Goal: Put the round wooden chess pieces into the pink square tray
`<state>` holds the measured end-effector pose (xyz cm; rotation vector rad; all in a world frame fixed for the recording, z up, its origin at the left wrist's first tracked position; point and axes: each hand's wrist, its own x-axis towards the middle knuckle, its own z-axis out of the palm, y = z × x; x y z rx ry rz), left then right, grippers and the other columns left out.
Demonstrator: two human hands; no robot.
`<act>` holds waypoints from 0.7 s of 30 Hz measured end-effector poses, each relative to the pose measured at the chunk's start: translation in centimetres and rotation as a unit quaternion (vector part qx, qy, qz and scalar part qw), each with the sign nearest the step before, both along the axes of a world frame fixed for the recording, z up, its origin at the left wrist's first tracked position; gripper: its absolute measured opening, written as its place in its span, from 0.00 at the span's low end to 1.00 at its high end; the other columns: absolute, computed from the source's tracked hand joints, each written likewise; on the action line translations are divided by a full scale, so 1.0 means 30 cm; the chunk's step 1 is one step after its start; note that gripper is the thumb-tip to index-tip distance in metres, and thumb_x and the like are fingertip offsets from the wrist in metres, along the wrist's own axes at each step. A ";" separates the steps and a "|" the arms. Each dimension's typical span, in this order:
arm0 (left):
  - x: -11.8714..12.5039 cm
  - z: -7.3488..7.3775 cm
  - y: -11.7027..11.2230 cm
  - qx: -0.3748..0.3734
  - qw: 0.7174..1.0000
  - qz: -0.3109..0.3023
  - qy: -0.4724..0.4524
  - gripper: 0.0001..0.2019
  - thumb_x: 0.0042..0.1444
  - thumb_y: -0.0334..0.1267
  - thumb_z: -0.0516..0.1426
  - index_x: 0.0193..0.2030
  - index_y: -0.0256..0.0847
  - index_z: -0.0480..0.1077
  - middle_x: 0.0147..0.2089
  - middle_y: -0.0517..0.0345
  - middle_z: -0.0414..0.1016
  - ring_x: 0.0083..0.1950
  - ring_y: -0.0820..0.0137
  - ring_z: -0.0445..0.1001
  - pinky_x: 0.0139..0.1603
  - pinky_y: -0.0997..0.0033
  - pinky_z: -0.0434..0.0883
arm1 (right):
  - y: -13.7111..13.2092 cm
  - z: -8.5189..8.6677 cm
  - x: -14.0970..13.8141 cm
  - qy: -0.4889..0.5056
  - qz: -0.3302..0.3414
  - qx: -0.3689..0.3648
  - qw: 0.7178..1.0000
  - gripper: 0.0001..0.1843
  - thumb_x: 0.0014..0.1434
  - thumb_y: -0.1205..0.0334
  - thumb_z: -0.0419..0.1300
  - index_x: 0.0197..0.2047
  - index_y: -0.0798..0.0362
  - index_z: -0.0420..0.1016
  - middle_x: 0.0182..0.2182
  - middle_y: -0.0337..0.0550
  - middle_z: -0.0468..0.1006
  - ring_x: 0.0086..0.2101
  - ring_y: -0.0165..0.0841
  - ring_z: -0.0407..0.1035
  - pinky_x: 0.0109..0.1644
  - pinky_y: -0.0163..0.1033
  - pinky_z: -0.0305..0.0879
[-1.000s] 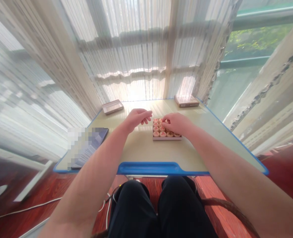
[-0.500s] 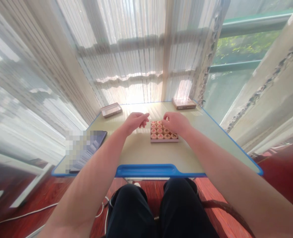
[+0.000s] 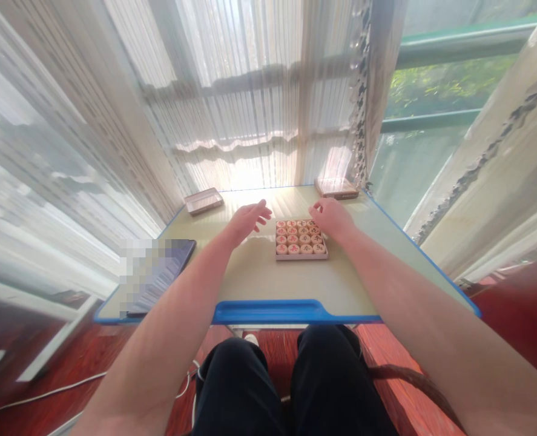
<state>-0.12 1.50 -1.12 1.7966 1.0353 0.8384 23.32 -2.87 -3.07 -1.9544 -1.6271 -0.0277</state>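
Note:
A shallow, pale-rimmed box (image 3: pixel 301 257) lies on the table, filled with rows of round xiangqi pieces (image 3: pixel 293 240). Red characters mark the pieces on its left side, black ones those on its right. Left of the box and apart from it, my left hand (image 3: pixel 249 220) hovers open, with its fingers spread and nothing in them. At the box's far right corner is my right hand (image 3: pixel 332 217), its fingers curled and drawn together just above the corner piece. What lies between those fingertips, if anything, is hidden.
An open, shallow tray or lid (image 3: pixel 204 201) rests at the table's far left, and a flat box (image 3: pixel 336 188) at the far right. A dark tablet-like device (image 3: pixel 163 275), partly blurred out, lies at the left. The table has a blue edge with a molded groove (image 3: pixel 268 312) in front.
My right hand has shifted right and slightly up, uncovering the far pieces in the box. My left hand's fingers have spread from a looser curl. The curtain at the right has swung left.

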 end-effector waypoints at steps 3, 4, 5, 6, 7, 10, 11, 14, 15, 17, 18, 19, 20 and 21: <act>0.004 -0.012 -0.009 -0.007 0.998 -0.036 0.044 0.28 0.57 0.59 0.45 0.51 0.42 0.70 0.55 0.49 0.72 0.49 0.63 0.71 0.44 0.65 0.69 | 0.033 -0.031 0.029 -0.009 -0.002 0.038 0.999 0.18 0.59 0.57 0.50 0.42 0.57 0.76 0.45 0.56 0.72 0.47 0.43 0.64 0.53 0.45 0.57; 0.006 -0.016 -0.012 -0.011 0.997 -0.043 0.066 0.28 0.57 0.59 0.44 0.53 0.43 0.69 0.57 0.51 0.70 0.52 0.62 0.70 0.48 0.63 0.68 | 0.042 -0.039 0.040 -0.007 -0.006 0.046 0.999 0.18 0.60 0.58 0.49 0.43 0.58 0.75 0.46 0.56 0.72 0.50 0.44 0.63 0.55 0.46 0.55; 0.008 -0.020 -0.014 -0.010 0.995 -0.044 0.087 0.29 0.57 0.60 0.44 0.54 0.43 0.69 0.57 0.51 0.70 0.53 0.61 0.70 0.52 0.61 0.66 | 0.051 -0.045 0.049 -0.001 -0.010 0.047 0.999 0.18 0.60 0.58 0.48 0.44 0.58 0.75 0.47 0.56 0.72 0.51 0.44 0.62 0.56 0.46 0.54; 0.009 -0.023 -0.015 -0.004 0.994 -0.040 0.105 0.29 0.57 0.60 0.44 0.54 0.43 0.69 0.58 0.51 0.69 0.54 0.60 0.69 0.54 0.60 0.65 | 0.057 -0.049 0.057 0.010 -0.013 0.043 0.999 0.19 0.61 0.59 0.47 0.45 0.59 0.75 0.48 0.56 0.72 0.52 0.44 0.61 0.57 0.46 0.53; 0.011 -0.025 -0.015 0.009 0.993 -0.031 0.118 0.29 0.57 0.59 0.45 0.54 0.43 0.70 0.59 0.51 0.68 0.55 0.59 0.68 0.55 0.59 0.64 | 0.061 -0.051 0.061 0.023 -0.012 0.035 0.999 0.20 0.62 0.59 0.46 0.46 0.59 0.74 0.48 0.56 0.72 0.53 0.43 0.61 0.58 0.47 0.52; 0.011 -0.029 -0.006 0.074 0.989 0.000 0.130 0.27 0.59 0.56 0.43 0.55 0.43 0.68 0.61 0.52 0.66 0.59 0.59 0.65 0.60 0.60 0.62 | 0.059 -0.047 0.053 0.054 0.021 0.012 0.998 0.22 0.64 0.59 0.44 0.48 0.60 0.73 0.50 0.56 0.72 0.53 0.41 0.62 0.59 0.45 0.52; 0.010 -0.030 -0.001 0.095 0.986 0.009 0.134 0.28 0.59 0.55 0.42 0.57 0.43 0.67 0.62 0.52 0.64 0.61 0.60 0.63 0.62 0.60 0.60 | 0.054 -0.043 0.045 0.060 0.039 0.006 0.997 0.22 0.64 0.58 0.43 0.49 0.59 0.73 0.51 0.55 0.72 0.54 0.40 0.62 0.60 0.44 0.52; 0.007 -0.038 0.019 0.139 0.976 0.031 0.163 0.30 0.61 0.54 0.39 0.61 0.39 0.62 0.66 0.51 0.59 0.66 0.63 0.56 0.67 0.62 0.51 | 0.039 -0.034 0.023 0.068 0.082 -0.011 0.994 0.23 0.65 0.55 0.42 0.49 0.57 0.73 0.52 0.52 0.73 0.54 0.38 0.63 0.59 0.42 0.54; 0.006 -0.041 0.026 0.151 0.971 0.038 0.181 0.31 0.61 0.54 0.38 0.62 0.38 0.60 0.67 0.50 0.58 0.68 0.63 0.53 0.68 0.61 0.48 | 0.035 -0.033 0.018 0.072 0.088 -0.016 0.993 0.24 0.65 0.54 0.41 0.49 0.56 0.73 0.52 0.52 0.73 0.54 0.38 0.64 0.59 0.42 0.54; 0.003 -0.049 0.036 0.168 0.959 0.054 0.222 0.33 0.61 0.55 0.35 0.65 0.38 0.56 0.68 0.49 0.53 0.71 0.62 0.45 0.69 0.57 0.40 | 0.032 -0.034 0.017 0.091 0.087 -0.025 0.992 0.25 0.65 0.51 0.41 0.48 0.55 0.74 0.52 0.52 0.73 0.54 0.39 0.63 0.59 0.43 0.53; 0.001 -0.052 0.039 0.171 0.953 0.067 0.240 0.33 0.61 0.56 0.35 0.66 0.39 0.53 0.69 0.49 0.51 0.72 0.61 0.40 0.69 0.54 0.38 | 0.033 -0.037 0.019 0.107 0.084 -0.029 0.990 0.26 0.65 0.49 0.41 0.48 0.54 0.74 0.52 0.52 0.73 0.55 0.40 0.63 0.60 0.44 0.53; -0.002 -0.054 0.039 0.170 0.949 0.082 0.254 0.34 0.61 0.57 0.34 0.67 0.41 0.51 0.70 0.50 0.47 0.72 0.59 0.36 0.69 0.51 0.36 | 0.036 -0.041 0.023 0.126 0.082 -0.033 0.988 0.27 0.64 0.47 0.41 0.48 0.54 0.74 0.53 0.52 0.73 0.56 0.40 0.62 0.60 0.44 0.52; -0.005 -0.056 0.038 0.168 0.945 0.097 0.263 0.34 0.60 0.59 0.34 0.68 0.43 0.49 0.71 0.52 0.44 0.72 0.57 0.31 0.68 0.47 0.36 | 0.039 -0.045 0.028 0.147 0.081 -0.037 0.985 0.28 0.64 0.44 0.41 0.49 0.54 0.74 0.53 0.52 0.72 0.57 0.41 0.61 0.61 0.44 0.51; -0.007 -0.057 0.036 0.168 0.942 0.111 0.269 0.35 0.59 0.60 0.35 0.69 0.46 0.47 0.72 0.54 0.40 0.72 0.55 0.28 0.67 0.45 0.37 | 0.044 -0.049 0.034 0.163 0.081 -0.039 0.982 0.29 0.63 0.43 0.42 0.49 0.54 0.74 0.54 0.52 0.72 0.57 0.41 0.60 0.61 0.44 0.50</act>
